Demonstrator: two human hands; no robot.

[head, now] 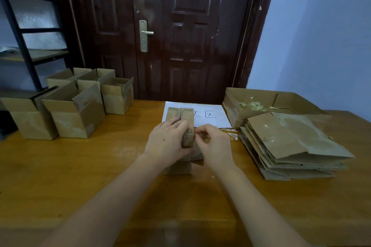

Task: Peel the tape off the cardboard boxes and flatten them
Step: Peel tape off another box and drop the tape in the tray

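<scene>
Box sits between left hand and right hand.

"区" on white sheet (handwritten)

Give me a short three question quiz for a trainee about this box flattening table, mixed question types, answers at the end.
1. True or false: the stack of flattened boxes lies on the person's right side of the table.
2. Multiple choice: the box being worked on partly covers A) a white paper sheet, B) a blue tray, C) a book.
3. Fill in: the left hand holds the box while the right hand pinches at its ____.

Key: 1 true. 2 A. 3 near corner; tape itself is not clearly visible there.
</scene>
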